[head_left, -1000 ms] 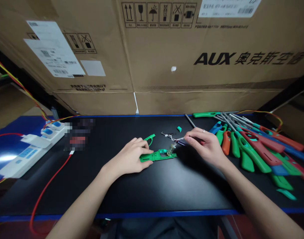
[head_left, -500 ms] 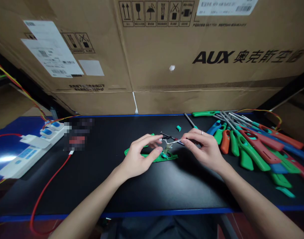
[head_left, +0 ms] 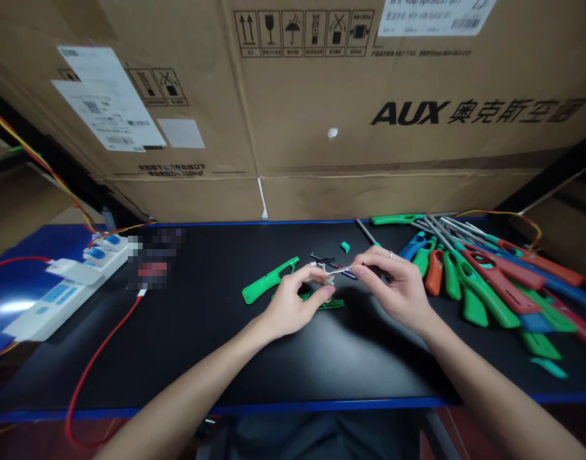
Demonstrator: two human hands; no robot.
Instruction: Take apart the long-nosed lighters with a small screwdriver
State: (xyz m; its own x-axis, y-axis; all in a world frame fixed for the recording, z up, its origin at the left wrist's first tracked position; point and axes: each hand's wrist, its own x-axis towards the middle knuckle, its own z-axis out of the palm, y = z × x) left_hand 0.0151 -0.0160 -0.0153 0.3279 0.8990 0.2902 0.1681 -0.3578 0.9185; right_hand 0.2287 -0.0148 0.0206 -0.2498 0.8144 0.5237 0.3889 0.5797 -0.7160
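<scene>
A: Clock centred on the white wire (head_left: 340, 270), twelve toward the cardboard carton (head_left: 297, 137). Edges and room?

B: Far out at nine, a white power strip (head_left: 57, 300) along the left side. At eight, a red cable (head_left: 84, 361) drops over the front rim. Between cable and first green half-shell (head_left: 266, 283), a broad stretch of black tabletop (head_left: 192, 319); that half-shell, a lighter casing, lies near nine. Just beyond the wire at twelve, a teal plastic piece (head_left: 345, 246), well apart from the carton. At six, black surface runs between the forearms to the blue front edge (head_left: 345, 404). At three, heaped utility lighters (head_left: 489, 287) crowd near the right hand (head_left: 393, 278): the tightest side.

A: Left grip?

B: Left hand (head_left: 297, 303) at eight. Thumb and forefinger tips close together beside a small pale fitting (head_left: 330, 280); clamped on it or merely alongside, cannot tell. The hand partly covers a second green half-shell (head_left: 333, 305), lying on the tabletop about seven.

A: Right?

B: At three. Thumb and forefinger pinched together on the wire's near end. Wire runs toward nine, up to the left fingertips; contact there unclear.
</scene>
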